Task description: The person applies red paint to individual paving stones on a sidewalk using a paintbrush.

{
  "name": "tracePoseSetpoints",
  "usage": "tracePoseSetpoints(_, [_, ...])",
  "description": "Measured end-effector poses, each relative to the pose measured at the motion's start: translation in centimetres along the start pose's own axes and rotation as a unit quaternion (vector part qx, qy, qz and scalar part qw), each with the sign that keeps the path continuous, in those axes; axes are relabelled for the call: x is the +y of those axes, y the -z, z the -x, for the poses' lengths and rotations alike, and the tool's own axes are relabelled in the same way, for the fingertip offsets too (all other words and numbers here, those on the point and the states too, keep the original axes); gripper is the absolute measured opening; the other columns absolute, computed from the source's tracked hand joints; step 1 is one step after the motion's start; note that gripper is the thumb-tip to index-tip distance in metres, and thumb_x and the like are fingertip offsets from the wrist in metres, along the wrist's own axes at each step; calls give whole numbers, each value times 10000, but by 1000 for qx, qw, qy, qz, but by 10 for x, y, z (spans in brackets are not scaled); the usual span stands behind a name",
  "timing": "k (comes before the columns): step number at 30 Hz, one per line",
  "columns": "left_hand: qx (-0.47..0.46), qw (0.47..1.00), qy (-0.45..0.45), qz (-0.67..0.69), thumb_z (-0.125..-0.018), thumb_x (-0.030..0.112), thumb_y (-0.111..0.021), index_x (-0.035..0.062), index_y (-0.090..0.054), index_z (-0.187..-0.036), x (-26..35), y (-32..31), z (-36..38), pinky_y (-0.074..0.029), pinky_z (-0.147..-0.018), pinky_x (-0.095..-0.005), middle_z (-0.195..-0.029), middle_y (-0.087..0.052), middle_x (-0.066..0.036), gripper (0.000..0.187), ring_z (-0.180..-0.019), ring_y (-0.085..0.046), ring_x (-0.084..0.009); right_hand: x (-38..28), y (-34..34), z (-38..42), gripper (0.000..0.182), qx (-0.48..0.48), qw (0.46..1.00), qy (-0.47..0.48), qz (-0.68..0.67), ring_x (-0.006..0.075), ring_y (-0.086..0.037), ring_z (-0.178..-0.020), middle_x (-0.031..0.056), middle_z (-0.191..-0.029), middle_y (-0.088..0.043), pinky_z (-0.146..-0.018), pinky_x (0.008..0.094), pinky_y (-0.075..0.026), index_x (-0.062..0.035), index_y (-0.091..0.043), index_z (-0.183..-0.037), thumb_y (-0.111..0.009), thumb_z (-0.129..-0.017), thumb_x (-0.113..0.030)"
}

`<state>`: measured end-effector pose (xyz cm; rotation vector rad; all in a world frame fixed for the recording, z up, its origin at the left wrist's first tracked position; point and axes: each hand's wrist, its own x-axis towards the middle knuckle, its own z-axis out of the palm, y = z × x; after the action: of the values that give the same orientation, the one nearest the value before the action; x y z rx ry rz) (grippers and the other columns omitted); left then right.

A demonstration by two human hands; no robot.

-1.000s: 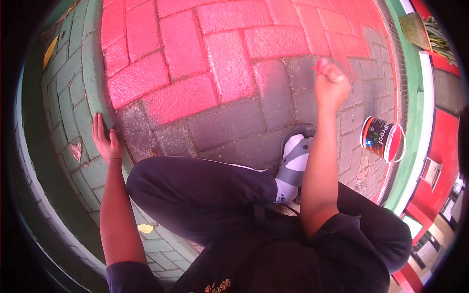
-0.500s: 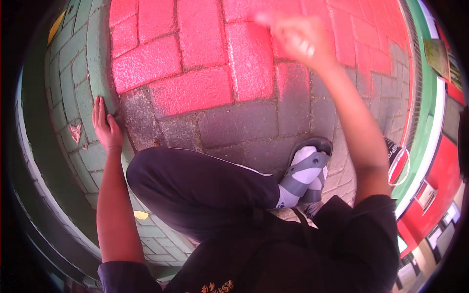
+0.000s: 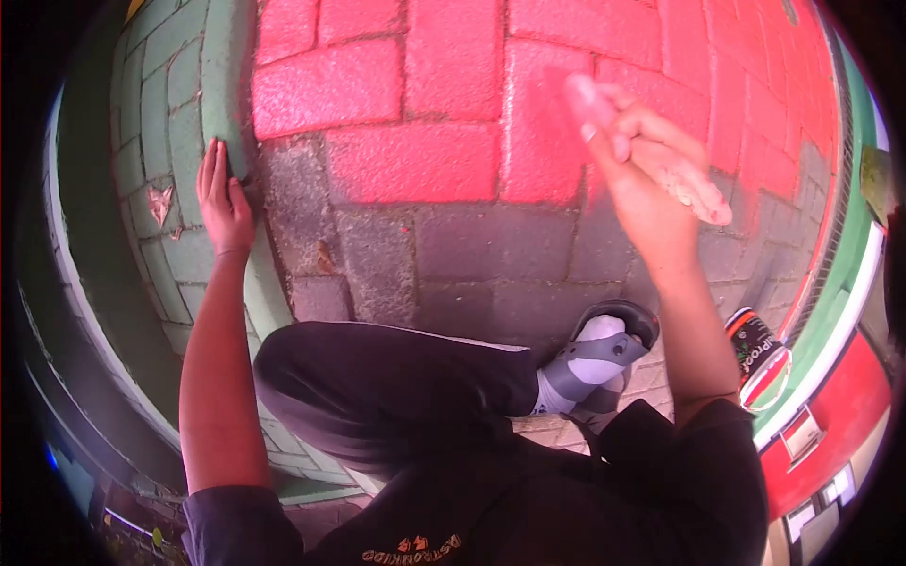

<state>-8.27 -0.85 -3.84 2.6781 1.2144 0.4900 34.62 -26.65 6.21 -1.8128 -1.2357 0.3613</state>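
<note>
From the left, I see my left hand [image 3: 225, 203] lying flat and open, fingers together, on the green painted kerb [image 3: 226, 85], palm down at the edge where the green meets the paving. It holds nothing; it only props me. The kerb looks like hard masonry with a rounded lip, its paint matte and slightly gritty.

Next comes the brick paving [image 3: 472, 245]: rectangular blocks with sunken joints, rough and porous. The far rows are bright red, the near rows are bare grey, and the border between them runs unevenly across the middle.

My right hand [image 3: 651, 179] is raised above that border, fingers curled around a paintbrush [image 3: 694, 189] whose pale, red-stained end sticks out to the right (the blur hides which end it is, so I cannot tell handle from bristles). I judge it light and stiff along the shaft, soft at the bristles, and probably slick with wet paint, so a grip close around the middle of the shaft seems safest.

Below, a grey sandal [image 3: 595, 363] over a white sock rests on grey brick. Far right, a paint can [image 3: 755, 349] stands beside my forearm, its round rim facing right; likely heavy and easy to tip.
</note>
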Motion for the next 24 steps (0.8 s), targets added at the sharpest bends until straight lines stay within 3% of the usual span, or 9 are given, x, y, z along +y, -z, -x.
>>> tracePoseSetpoints(4, [24, 999, -14, 28, -922, 57, -483, 61, -537, -1462, -7, -3, 4, -315, -1206, -445, -1537, -499, -142, 543, -1417, -453, -358, -26, -41, 36, 256, 126, 989, 52, 61, 148, -726, -932, 65, -733, -619, -806, 272, -541, 10, -509, -674, -713, -808, 87])
tracePoseSetpoints(6, [46, 998, -9, 46, -910, 48, -525, 52, -555, -1441, -12, -8, 5, -324, -1201, -437, -1518, -515, -154, 532, -1405, -461, -359, -52, -55, 47, 246, 128, 982, -137, -31, 100, -690, -826, 56, -704, -613, -743, 275, -534, 8, -527, -686, -721, -834, 31])
tracePoseSetpoints(9, [62, 992, 18, 109, -905, 60, -556, 57, -531, -1464, -7, 10, 25, -320, -1203, -446, -1538, -488, -166, 560, -1418, -443, -368, -78, -64, 77, 232, 87, 967, -198, -131, 76, -608, -699, 40, -693, -632, -646, 286, -501, -7, -564, -692, -742, -841, -31])
tracePoseSetpoints(12, [111, 986, -10, 124, -918, 126, -595, 53, -491, -1493, -8, 26, 75, -299, -1214, -464, -1570, -442, -181, 589, -1453, -391, -396, -71, -44, 109, 225, 40, 989, -123, -75, 64, -528, -645, 21, -686, -635, -606, 288, -464, -26, -587, -697, -760, -836, -65])
tracePoseSetpoints(17, [38, 991, 48, 117, -928, 262, -647, 32, -462, -1504, 0, 53, 160, -269, -1229, -467, -1593, -411, -179, 648, -1504, -315, -397, -70, -34, 96, 228, 72, 979, -182, -51, 105, -518, -596, 45, -630, -591, -594, 320, -463, -27, -594, -687, -770, -817, -91])
tracePoseSetpoints(19, [29, 990, 66, 124, -913, 271, -660, 36, -470, -1500, 0, 56, 158, -277, -1227, -465, -1590, -418, -171, 660, -1499, -329, -386, -78, -59, 81, 168, 149, 975, -83, 141, 206, -623, -612, 149, -654, -638, -616, 372, -494, -3, -651, -758, -720, -835, -134])
tracePoseSetpoints(21, [16, 988, 91, 126, -898, 281, -673, 39, -478, -1495, -1, 59, 158, -285, -1224, -462, -1587, -425, -164, 673, -1493, -344, -375, -73, -124, 75, 185, 231, 941, -88, 233, 348, -707, -731, 225, -763, -685, -682, 460, -522, -19, -705, -830, -650, -854, -193])
tracePoseSetpoints(22, [19, 988, 89, 126, -882, 286, -683, 45, -492, -1485, -1, 59, 158, -293, -1221, -462, -1582, -435, -154, 677, -1485, -358, -368, -46, -167, 64, 206, 176, 959, -150, 161, 404, -716, -853, 210, -839, -710, -751, 517, -523, -77, -748, -881, -617, -859, -235])
tracePoseSetpoints(24, [22, 988, 94, 124, -865, 290, -692, 52, -506, -1475, -2, 59, 157, -301, -1217, -463, -1578, -445, -143, 681, -1477, -372, -361, -132, -210, 59, 177, 47, 985, -73, 150, 403, -704, -849, 208, -867, -706, -744, 498, -518, -78, -715, -853, -617, -889, -222])
